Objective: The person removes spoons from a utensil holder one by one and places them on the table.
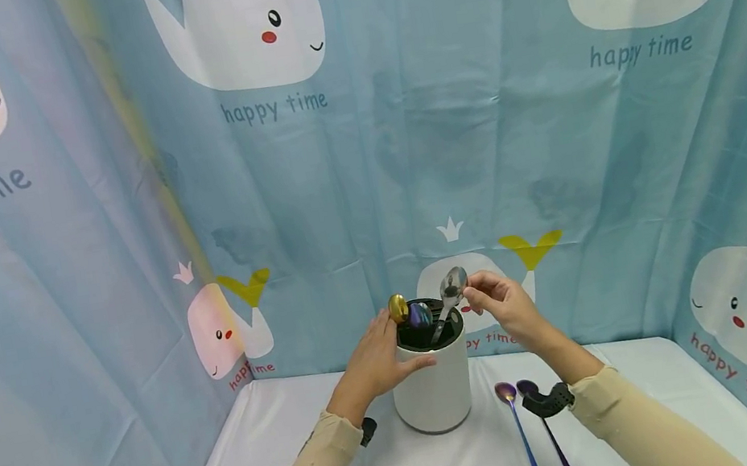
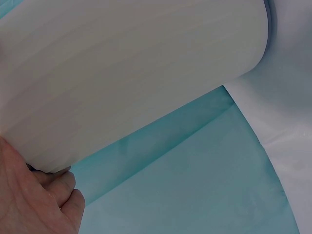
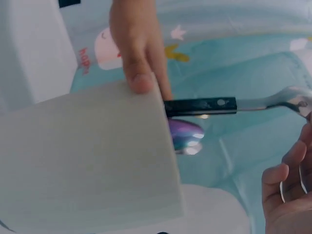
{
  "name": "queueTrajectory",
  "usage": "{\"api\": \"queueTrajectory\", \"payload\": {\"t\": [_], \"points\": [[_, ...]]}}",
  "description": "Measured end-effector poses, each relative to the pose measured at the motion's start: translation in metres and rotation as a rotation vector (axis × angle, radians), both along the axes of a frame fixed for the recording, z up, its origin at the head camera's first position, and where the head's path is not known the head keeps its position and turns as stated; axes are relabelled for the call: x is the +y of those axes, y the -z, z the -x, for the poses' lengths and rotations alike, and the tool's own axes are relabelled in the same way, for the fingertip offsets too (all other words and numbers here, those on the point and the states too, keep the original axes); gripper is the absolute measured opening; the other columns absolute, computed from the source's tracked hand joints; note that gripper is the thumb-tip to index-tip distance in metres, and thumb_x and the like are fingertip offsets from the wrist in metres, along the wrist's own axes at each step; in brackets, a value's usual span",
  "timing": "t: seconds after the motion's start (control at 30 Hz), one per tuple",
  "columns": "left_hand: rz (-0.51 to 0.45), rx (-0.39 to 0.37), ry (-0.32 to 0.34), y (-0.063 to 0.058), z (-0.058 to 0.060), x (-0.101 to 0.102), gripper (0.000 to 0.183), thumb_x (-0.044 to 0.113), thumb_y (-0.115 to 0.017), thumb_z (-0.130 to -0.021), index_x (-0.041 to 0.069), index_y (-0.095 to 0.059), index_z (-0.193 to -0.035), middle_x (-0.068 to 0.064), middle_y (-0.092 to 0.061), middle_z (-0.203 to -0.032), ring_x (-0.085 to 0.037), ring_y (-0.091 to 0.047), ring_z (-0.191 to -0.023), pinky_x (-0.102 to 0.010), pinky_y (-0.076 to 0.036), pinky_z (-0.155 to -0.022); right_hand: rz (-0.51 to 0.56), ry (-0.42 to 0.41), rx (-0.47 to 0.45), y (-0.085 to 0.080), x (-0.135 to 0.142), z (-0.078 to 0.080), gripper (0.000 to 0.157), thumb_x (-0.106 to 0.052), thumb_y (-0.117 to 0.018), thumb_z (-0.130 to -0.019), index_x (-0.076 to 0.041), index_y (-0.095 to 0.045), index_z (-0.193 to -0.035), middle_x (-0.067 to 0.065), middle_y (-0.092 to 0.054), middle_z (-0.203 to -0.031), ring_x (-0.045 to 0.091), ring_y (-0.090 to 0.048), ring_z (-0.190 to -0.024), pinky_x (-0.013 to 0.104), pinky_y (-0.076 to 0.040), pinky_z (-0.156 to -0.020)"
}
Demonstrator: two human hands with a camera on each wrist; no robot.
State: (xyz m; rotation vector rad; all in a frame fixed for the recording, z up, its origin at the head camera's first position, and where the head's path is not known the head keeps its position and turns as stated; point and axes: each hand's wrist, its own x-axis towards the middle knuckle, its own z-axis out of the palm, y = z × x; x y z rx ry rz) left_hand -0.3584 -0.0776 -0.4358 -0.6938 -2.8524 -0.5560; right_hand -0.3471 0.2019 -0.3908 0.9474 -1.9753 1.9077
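A white cylindrical utensil holder (image 1: 433, 390) with a black slotted top stands upright on the table. My left hand (image 1: 376, 359) grips its upper left side, thumb across the front; in the left wrist view the curled fingers (image 2: 62, 187) lie at the rim. With the right hand (image 1: 508, 308) I pinch a silver spoon (image 1: 453, 285) by its bowl, which points up. The spoon's black riveted handle (image 3: 201, 106) goes down into the holder's top in the right wrist view. A gold spoon (image 1: 398, 308) and a purple-blue spoon (image 1: 419, 315) stand in the holder, bowls up.
Two long-handled spoons lie on the white cloth right of the holder: a purple-blue spoon (image 1: 517, 415) and a darker purple spoon (image 1: 556, 444). A blue curtain (image 1: 445, 132) with whale prints hangs behind and on both sides of the white tabletop (image 1: 266, 437).
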Motion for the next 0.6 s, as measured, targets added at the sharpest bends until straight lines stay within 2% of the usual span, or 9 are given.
{"api": "queueTrajectory", "payload": {"t": [0.17,0.33,0.5,0.6], "points": [[0.015,-0.011,-0.010,0.002,0.001,0.000,0.127,0.088,-0.058,-0.089,0.002,-0.016,-0.172,-0.017,-0.017,-0.178,-0.034,-0.017,-0.165,-0.050,-0.021,-0.133,0.038,0.014,0.003,-0.007,0.003,-0.004,0.018,-0.003,-0.060,-0.110,0.015,-0.059,-0.112,0.001,-0.060,-0.088,0.011,-0.053,-0.077,0.023,-0.051,-0.071],[0.020,-0.011,-0.007,0.002,0.001,0.000,0.126,0.089,-0.057,-0.089,0.002,-0.017,-0.171,-0.016,-0.018,-0.178,-0.034,-0.017,-0.165,-0.049,-0.021,-0.133,0.121,-0.023,0.010,-0.011,0.008,-0.004,0.007,0.004,-0.056,-0.109,0.010,-0.061,-0.107,0.002,-0.059,-0.087,0.014,-0.050,-0.075,0.023,-0.049,-0.069],[0.007,-0.013,0.006,0.001,0.000,-0.001,0.126,0.086,-0.060,-0.089,0.001,-0.017,-0.171,-0.016,-0.017,-0.178,-0.033,-0.016,-0.166,-0.049,-0.020,-0.133,0.196,-0.052,0.020,-0.015,0.012,-0.003,0.020,0.009,-0.052,-0.109,-0.004,-0.068,-0.106,-0.002,-0.062,-0.089,0.015,-0.049,-0.074,0.023,-0.047,-0.067],[-0.001,-0.005,0.009,0.001,0.001,-0.002,0.125,0.084,-0.061,-0.090,0.002,-0.016,-0.172,-0.016,-0.018,-0.178,-0.033,-0.016,-0.166,-0.049,-0.021,-0.133,0.219,-0.056,0.024,-0.019,0.015,-0.004,0.025,0.009,-0.051,-0.109,-0.008,-0.069,-0.106,-0.002,-0.064,-0.092,0.013,-0.049,-0.074,0.023,-0.046,-0.068]]}}
